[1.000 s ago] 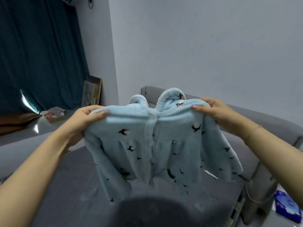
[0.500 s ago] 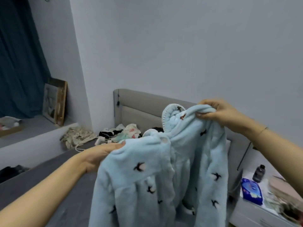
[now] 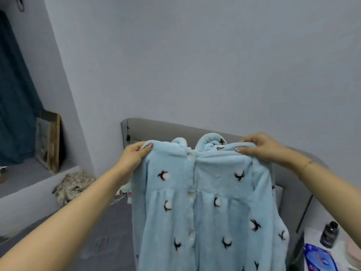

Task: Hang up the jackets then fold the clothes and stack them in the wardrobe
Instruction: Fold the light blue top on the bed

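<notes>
A fluffy light-blue jacket (image 3: 207, 194) with dark bird prints, a button front and a frilled collar hangs upright in front of me, above the grey bed (image 3: 101, 245). My left hand (image 3: 134, 155) grips its left shoulder, thumb on the front. My right hand (image 3: 259, 147) pinches its right shoulder at the same height. The jacket's lower part runs out of the frame at the bottom. A crumpled patterned garment (image 3: 72, 185) lies at the bed's far left corner, and the jacket hides most of the other clothes behind it.
A grey padded headboard (image 3: 156, 132) stands against the pale wall. At the right, a nightstand holds a dark bottle (image 3: 329, 234) and a blue packet (image 3: 320, 259). A framed picture (image 3: 48, 139) leans on a ledge at the left, beside a dark teal curtain (image 3: 13, 106).
My left hand has risen to the level of my right, so the jacket now hangs spread flat and facing me instead of folded over. The view has shifted slightly.
</notes>
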Tool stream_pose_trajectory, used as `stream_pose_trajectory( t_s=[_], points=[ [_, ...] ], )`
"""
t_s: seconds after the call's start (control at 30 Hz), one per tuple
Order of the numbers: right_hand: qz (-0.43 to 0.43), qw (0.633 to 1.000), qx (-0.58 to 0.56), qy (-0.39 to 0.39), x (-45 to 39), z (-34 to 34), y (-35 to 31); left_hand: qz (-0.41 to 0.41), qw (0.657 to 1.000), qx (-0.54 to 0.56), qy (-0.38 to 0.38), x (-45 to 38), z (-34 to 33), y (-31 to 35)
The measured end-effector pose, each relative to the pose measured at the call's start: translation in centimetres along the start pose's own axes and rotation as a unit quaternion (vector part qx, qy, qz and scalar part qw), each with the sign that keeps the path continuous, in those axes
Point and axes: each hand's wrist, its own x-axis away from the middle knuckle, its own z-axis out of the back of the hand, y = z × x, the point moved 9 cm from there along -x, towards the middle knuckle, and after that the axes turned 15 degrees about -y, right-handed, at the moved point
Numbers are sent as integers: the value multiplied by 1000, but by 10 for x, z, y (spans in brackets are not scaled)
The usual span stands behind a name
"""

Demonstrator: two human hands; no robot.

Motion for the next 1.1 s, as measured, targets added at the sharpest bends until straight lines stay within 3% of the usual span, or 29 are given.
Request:
stream_pose_trajectory(
  t_s=[0.13, 0.23, 0.37, 0.5, 0.63, 0.8, 0.97, 1.1],
  points=[
    [46, 989, 55, 132, -24, 65, 1, -34, 999, -31, 1, -76, -7, 32],
    [81, 977, 54, 190, -26, 85, -6, -68, 997, -26, 9, -95, -7, 51],
    [96, 972, 87, 198, -21, 67, -13, -80, 997, -19, -10, -81, -2, 50],
    [90, 978, 94, 162, -5, 1, -20, -53, 998, -16, -20, -33, 13, 12],
    [44, 992, 62, 100, 19, -107, -13, 3, 999, -37, -18, 41, 38, -63],
    [-10, 999, 8, -45, 58, -310, 19, 92, 993, -72, -21, 165, 69, -210],
    [-72, 982, -56, -166, 113, -532, 74, 218, 974, -51, 14, 301, 87, -394],
    [-133, 957, -118, -229, 164, -686, 122, 292, 954, -59, -3, 393, 81, -525]
  ],
)
